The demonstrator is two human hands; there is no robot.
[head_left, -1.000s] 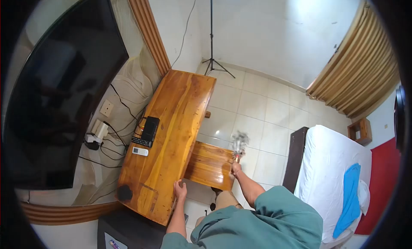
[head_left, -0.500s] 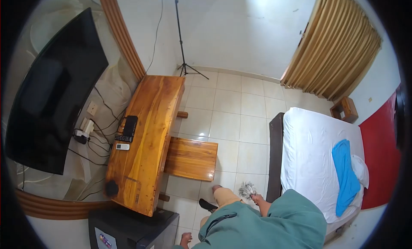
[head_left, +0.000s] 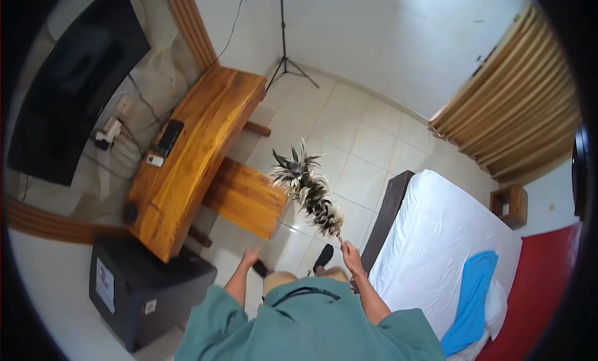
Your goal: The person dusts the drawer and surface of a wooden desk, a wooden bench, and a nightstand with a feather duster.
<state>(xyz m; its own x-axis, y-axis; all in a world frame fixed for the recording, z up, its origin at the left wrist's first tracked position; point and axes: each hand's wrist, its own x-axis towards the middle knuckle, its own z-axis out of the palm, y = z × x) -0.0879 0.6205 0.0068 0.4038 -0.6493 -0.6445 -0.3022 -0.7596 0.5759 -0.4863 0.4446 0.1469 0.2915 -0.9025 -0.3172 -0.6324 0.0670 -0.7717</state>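
My right hand (head_left: 352, 257) is closed around the thin handle of a feather duster (head_left: 321, 211). The duster's grey, black and cream feathers point up and away to the left, above the tiled floor. My left hand (head_left: 250, 257) hangs beside my body with its fingers curled and nothing seen in it. It is nearest to the wooden bench (head_left: 246, 199), a little apart from it.
A wooden table (head_left: 199, 143) carries a white remote (head_left: 155, 160) and a black box (head_left: 169, 137). Above it hangs a television (head_left: 78, 81). A dark fridge (head_left: 149, 286) is at lower left. The bed (head_left: 430, 236) with a blue cloth (head_left: 471, 299) lies right. A tripod (head_left: 284, 65) stands at the back.
My right hand has brought the feather duster up and forward from low by my body, so its whole feathered length shows. My left hand has moved forward, and the view has turned.
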